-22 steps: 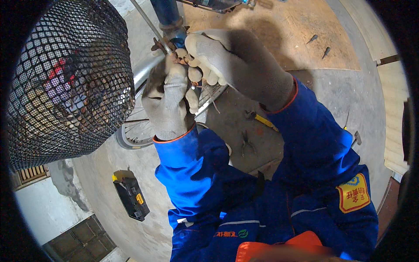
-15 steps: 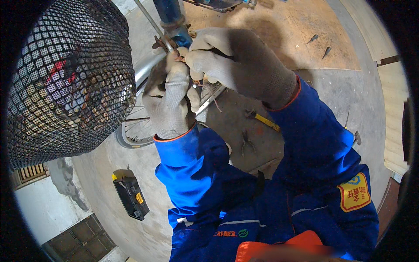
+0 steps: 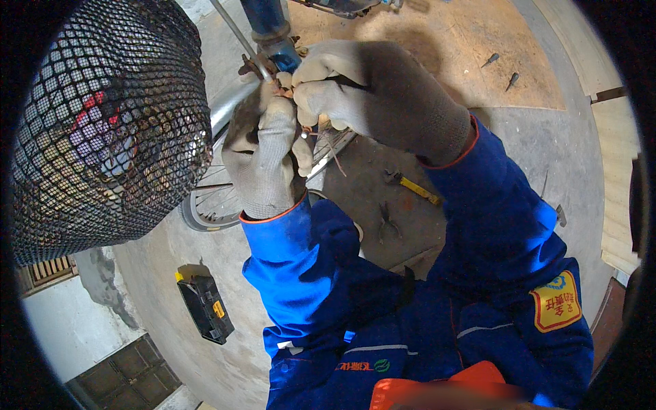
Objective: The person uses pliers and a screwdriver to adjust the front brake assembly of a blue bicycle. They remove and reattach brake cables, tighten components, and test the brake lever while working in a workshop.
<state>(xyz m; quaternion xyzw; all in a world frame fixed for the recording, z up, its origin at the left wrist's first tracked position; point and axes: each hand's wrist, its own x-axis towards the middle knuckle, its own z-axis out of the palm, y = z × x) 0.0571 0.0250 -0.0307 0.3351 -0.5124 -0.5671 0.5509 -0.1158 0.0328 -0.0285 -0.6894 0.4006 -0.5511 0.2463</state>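
My left hand, in a pale knit glove, is closed with its fingertips pinching a small rusty part at the lower end of a thin metal rod. Against it from the right comes my gloved right hand, thumb and fingers pressed together. Whatever lies in that pinch is hidden. Below the hands dangles a thin reddish wire. Behind them are a bicycle's blue tube, a shiny mudguard and a spoked wheel, partly covered by my left hand.
A black mesh basket fills the left side, close to my left hand. On the floor lie pliers, a yellow-handled tool and an open black toolbox. Two small dark tools rest on a brown board.
My right hand and forearm have shifted very slightly to the right. The left hand stays nearly still, both hands keeping their pinch at the rod's end.
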